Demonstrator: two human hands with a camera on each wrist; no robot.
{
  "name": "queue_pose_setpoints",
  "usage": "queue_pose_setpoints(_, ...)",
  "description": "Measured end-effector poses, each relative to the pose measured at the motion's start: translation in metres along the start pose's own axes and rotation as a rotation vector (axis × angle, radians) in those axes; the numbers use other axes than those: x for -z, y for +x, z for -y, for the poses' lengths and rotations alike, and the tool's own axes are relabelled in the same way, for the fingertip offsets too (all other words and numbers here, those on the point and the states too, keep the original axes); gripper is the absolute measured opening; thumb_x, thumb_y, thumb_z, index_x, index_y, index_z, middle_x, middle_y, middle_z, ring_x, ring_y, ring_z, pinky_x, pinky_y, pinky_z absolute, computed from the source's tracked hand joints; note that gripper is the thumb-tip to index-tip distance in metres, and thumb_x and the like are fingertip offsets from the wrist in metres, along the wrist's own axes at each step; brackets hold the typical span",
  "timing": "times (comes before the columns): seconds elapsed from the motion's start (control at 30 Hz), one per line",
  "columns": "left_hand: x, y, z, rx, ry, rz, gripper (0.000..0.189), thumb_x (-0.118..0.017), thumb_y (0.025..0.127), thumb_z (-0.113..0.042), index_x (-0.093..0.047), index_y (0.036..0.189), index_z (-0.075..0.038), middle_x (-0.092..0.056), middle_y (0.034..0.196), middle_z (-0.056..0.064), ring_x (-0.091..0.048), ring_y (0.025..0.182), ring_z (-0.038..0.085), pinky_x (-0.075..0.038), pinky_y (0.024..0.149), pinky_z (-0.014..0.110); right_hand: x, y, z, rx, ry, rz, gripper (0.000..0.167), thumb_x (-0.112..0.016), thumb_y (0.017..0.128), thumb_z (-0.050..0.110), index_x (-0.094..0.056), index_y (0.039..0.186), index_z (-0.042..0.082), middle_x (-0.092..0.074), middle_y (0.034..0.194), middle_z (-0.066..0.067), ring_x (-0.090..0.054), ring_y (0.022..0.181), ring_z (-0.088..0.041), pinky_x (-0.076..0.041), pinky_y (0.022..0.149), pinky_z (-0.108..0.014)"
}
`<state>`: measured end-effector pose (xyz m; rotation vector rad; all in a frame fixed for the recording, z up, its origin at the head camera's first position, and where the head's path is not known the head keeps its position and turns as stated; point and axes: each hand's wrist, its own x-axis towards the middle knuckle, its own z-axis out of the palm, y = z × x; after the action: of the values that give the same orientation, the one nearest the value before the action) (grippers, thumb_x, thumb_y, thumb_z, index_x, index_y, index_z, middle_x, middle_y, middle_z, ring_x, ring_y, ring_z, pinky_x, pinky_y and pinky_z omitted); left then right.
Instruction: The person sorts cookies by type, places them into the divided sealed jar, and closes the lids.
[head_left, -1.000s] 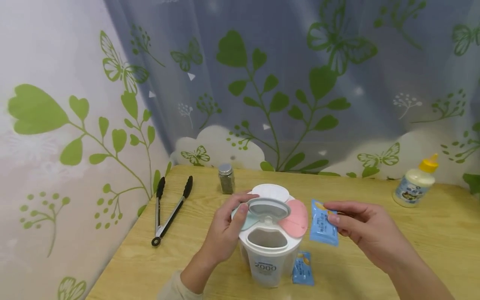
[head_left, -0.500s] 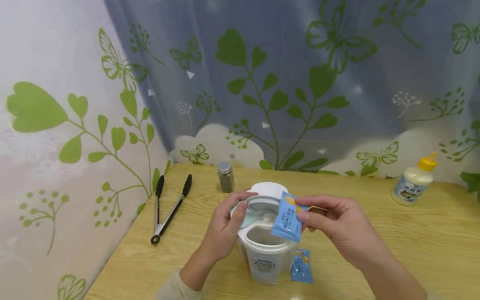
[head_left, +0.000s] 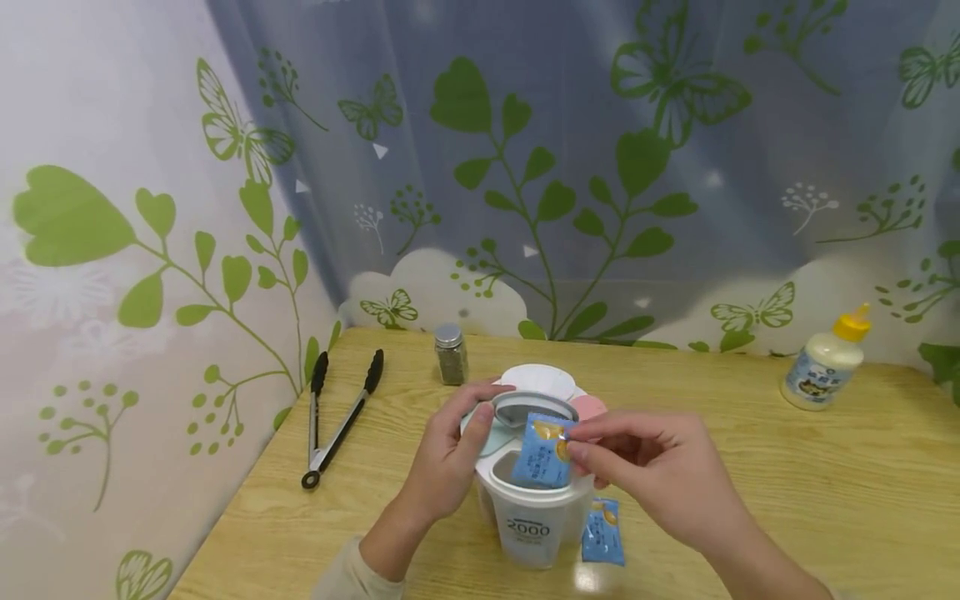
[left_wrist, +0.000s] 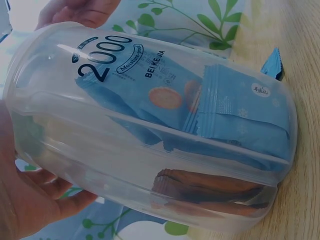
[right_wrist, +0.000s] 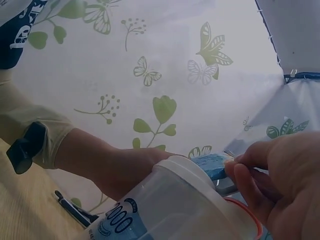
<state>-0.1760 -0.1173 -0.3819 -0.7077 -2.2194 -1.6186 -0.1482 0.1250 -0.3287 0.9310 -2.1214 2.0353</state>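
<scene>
A clear, divided storage canister (head_left: pixel 528 540) with a white top stands at the front of the table, its near grey flap raised over the opening. My left hand (head_left: pixel 450 458) holds its left upper side, thumb beside the flap. Between thumb and fingers my right hand (head_left: pixel 660 471) pinches a blue snack packet (head_left: pixel 543 454), whose lower edge overlaps the opening. Through the wall in the left wrist view, several blue packets (left_wrist: pixel 245 105) fill one compartment and brown packets (left_wrist: pixel 210 187) lie in another. A second blue packet (head_left: pixel 603 533) lies on the table, right of the canister.
Metal tongs with black tips (head_left: pixel 337 433) lie spread at the left. Behind the canister stands a small spice jar (head_left: pixel 451 357) with a silver cap. A squeeze bottle with a yellow cap (head_left: pixel 823 367) is at the back right. Patterned curtain (head_left: pixel 585 208) borders the table.
My right hand has brought the blue packet leftward from beside the canister to over its opening, then lowered it. The left hand keeps its hold.
</scene>
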Motion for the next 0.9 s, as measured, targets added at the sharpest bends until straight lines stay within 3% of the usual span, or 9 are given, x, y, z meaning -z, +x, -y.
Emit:
queue_pose_setpoints(0.17, 0.0, 0.0, -0.001, -0.004, 0.002, 0.0, 0.03, -0.042, 0.107, -0.017, -0.063, 0.128, -0.014, -0.061, 0.139, 0.005, -0.047, 0.14, 0.031, -0.037, 0.115, 0.056, -0.002, -0.004, -0.002, 0.007, -0.013, 0.026, 0.017, -0.069, 0.089, -0.004, -0.075, 0.104, 0.0, -0.078, 0.088, -0.003, -0.071, 0.068, -0.013, -0.057, 0.052, -0.031)
queue_pose_setpoints(0.5, 0.0, 0.0, -0.002, -0.006, 0.005, -0.006, 0.029, -0.043, 0.106, -0.016, -0.063, 0.127, -0.013, -0.062, 0.136, 0.006, -0.048, 0.139, 0.032, -0.041, 0.113, 0.05, 0.009, -0.005, -0.008, -0.056, 0.024, 0.074, 0.023, -0.067, 0.091, -0.003, -0.071, 0.114, -0.001, -0.077, 0.107, -0.002, -0.069, 0.067, -0.015, -0.056, 0.053, -0.033)
queue_pose_setpoints(0.63, 0.0, 0.0, -0.001, -0.006, 0.009, -0.007, 0.029, -0.043, 0.106, -0.016, -0.063, 0.127, -0.013, -0.062, 0.137, 0.006, -0.048, 0.139, 0.028, -0.04, 0.114, 0.05, 0.015, -0.008, -0.012, -0.1, 0.026, 0.06, 0.024, -0.068, 0.09, -0.002, -0.071, 0.114, -0.001, -0.077, 0.106, 0.0, -0.068, 0.066, -0.012, -0.057, 0.055, -0.031)
queue_pose_setpoints(0.9, -0.001, 0.001, 0.001, -0.02, 0.009, -0.009, 0.028, -0.043, 0.106, -0.014, -0.063, 0.126, -0.014, -0.063, 0.134, 0.004, -0.048, 0.139, 0.027, -0.038, 0.116, 0.051, 0.033, -0.019, -0.024, -0.092, 0.093, 0.02, 0.032, -0.064, 0.09, -0.011, -0.069, 0.119, 0.002, -0.076, 0.109, 0.001, -0.065, 0.064, -0.01, -0.053, 0.053, -0.028)
